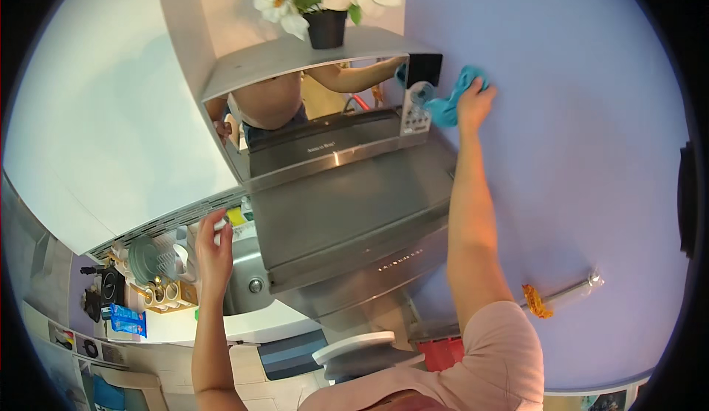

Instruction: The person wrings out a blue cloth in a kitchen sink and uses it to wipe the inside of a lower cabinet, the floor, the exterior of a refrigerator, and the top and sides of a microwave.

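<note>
My right hand (pixel 475 105) is closed on a bunched blue cloth (pixel 447 109), against or close to the lilac wall (pixel 559 134) just right of a microwave (pixel 416 106). Part of the cloth hangs near the microwave's control panel. The microwave has a mirrored door, which reflects my body, and stands on a larger dark appliance (pixel 354 211). My left hand (pixel 215 245) is raised at the left with bent fingers and nothing visible in it, in front of the area beside the sink (pixel 249 270). White flowers in a black pot (pixel 327 29) stand on top of the microwave.
At the lower left, a counter (pixel 266 322) holds a dish rack with plates (pixel 143 258), a wooden caddy (pixel 171 297) with cups and a blue packet (pixel 127 321). White cabinets (pixel 122 106) rise at the left. A metal rail (pixel 570 289) with an orange item (pixel 535 301) lies along the wall.
</note>
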The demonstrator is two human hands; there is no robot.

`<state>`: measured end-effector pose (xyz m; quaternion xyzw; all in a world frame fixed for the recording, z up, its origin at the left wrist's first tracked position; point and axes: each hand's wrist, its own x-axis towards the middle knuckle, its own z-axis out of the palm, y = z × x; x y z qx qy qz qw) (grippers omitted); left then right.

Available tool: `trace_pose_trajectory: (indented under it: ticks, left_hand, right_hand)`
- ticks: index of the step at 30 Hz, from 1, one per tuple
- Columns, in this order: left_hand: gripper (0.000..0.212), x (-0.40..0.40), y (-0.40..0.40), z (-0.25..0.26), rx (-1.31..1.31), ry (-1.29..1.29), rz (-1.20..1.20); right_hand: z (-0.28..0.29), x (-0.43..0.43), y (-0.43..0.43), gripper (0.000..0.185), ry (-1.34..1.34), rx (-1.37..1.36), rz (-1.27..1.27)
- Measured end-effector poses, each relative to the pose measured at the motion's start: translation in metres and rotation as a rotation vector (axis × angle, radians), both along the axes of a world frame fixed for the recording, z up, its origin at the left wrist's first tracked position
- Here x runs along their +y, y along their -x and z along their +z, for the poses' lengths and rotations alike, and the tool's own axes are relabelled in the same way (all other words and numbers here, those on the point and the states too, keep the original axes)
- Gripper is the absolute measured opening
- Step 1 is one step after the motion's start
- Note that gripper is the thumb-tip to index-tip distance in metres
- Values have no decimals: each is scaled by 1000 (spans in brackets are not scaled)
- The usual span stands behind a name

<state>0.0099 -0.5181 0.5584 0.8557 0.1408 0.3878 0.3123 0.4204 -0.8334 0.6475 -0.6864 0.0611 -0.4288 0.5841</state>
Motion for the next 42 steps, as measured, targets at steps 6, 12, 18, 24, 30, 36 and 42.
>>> trace_pose_trajectory:
  ticks: [6, 12, 18, 24, 30, 36, 42]
  left_hand:
    - [37, 28, -87, 74, -384, -459, 117]
    - [35, 76, -138, 116, -336, -771, 353]
    - [34, 91, -155, 107, -187, -744, 356]
    - [34, 91, -159, 108, -177, -777, 355]
    - [41, 114, -164, 117, -301, -766, 145]
    - [52, 148, -164, 127, -346, -872, 99]
    - [53, 156, -176, 124, -408, -898, 66]
  right_hand:
    - [110, 81, -15, 52, 765, 5, 448]
    - [93, 106, -26, 42, 1130, 53, 494]
    - [123, 1, -82, 32, 1147, 196, -36]
    - [173, -91, -86, 28, 798, -43, -77]
    - [177, -29, -78, 38, 776, -181, 118]
    - [124, 87, -61, 56, 1373, 154, 951]
    - [137, 122, -77, 55, 1418, 289, 931]
